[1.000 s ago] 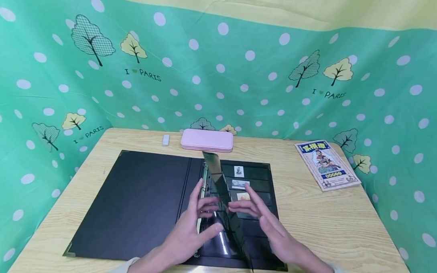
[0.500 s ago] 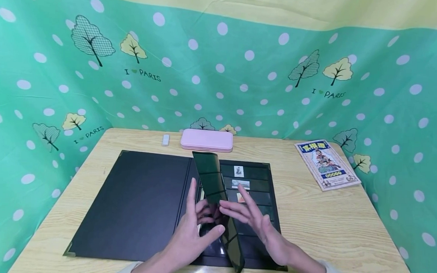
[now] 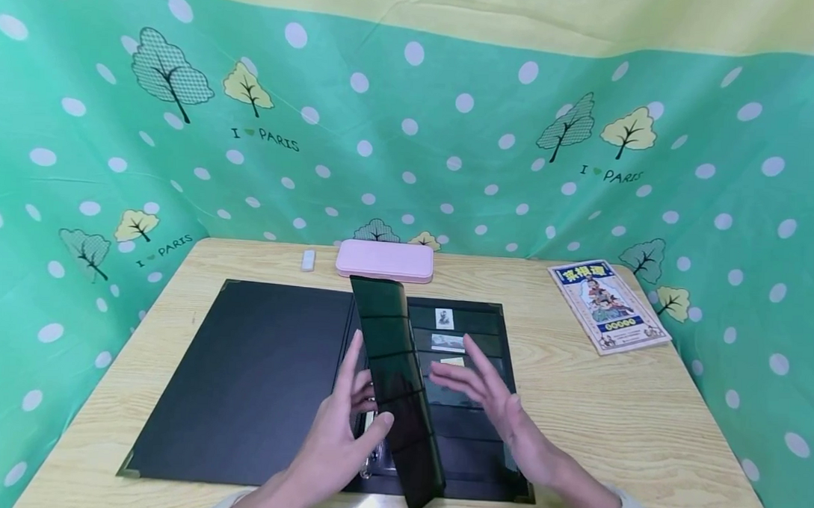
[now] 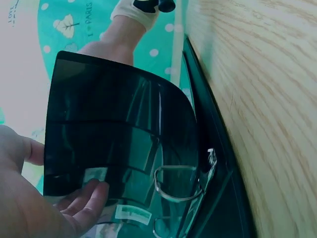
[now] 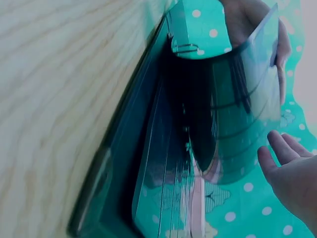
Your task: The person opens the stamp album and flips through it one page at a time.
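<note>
We're apparently turning 1 page (image 3: 397, 381) of the album (image 3: 261, 383), nearer the left edge of the tabletop (image 3: 616, 426): left hand (image 3: 333, 429) holding it between thumb and fingers, right hand (image 3: 505, 408) spread, apart. Next, we'd judge, lay it leftward.

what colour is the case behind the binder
The case is pale pink, clearest in the head view.

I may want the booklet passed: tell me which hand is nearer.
Right. The right hand is left of the booklet, over the album; the left hand is farther left, at the raised page.
</note>
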Tool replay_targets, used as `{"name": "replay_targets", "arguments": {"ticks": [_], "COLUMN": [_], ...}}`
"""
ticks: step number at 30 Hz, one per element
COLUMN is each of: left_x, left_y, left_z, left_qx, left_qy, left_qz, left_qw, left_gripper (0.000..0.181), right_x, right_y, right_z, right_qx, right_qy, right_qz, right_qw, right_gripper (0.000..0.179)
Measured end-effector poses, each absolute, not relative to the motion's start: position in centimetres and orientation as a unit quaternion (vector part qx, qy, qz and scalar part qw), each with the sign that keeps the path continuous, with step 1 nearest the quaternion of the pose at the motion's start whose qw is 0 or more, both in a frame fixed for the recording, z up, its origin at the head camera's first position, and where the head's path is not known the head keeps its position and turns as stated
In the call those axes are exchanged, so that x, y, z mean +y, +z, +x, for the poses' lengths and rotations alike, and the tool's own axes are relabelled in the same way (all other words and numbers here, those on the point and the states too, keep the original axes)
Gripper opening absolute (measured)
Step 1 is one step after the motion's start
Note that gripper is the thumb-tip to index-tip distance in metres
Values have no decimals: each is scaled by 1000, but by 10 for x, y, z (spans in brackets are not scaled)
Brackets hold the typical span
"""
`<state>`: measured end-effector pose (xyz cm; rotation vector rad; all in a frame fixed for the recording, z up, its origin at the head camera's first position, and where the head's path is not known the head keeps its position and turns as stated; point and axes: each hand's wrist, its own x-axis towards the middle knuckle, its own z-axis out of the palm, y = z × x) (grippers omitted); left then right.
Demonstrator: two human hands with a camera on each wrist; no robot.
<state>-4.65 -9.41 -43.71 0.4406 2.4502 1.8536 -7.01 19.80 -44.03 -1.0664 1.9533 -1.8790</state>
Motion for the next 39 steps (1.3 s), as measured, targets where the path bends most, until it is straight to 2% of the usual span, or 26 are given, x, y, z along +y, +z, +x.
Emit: {"name": "replay_targets", "arguments": {"ticks": [8,16,21,30,39], "left_x": [-109,-129,-143,-167,-187], "left_y": [-431,-425,-419,-411,-410], "left_z": [-52,-57,-61,-64,-72], "left_qx": [796,778,770,790,793], "left_qy": [595,616,631,612,609], "left_qz": [115,116,88,31,-4], "left_qw": [7,-36,-35,-38,-12], "left_gripper": [98,91,84,69,64], "right_x": [217,232,240,253,263], "right_y": [-445,-454,-463,-473,-482], "right_z": [-80,-92,-100,-110,-116], "right_qx": [706,768,789,834,873], "right_qy": [-622,-569,-553,-507,-430], "right_qz": [-328,-291,-267,-199,-182], "right_qw": [83,33,23,85,141], "right_gripper": [67,62,58,68,98]}}
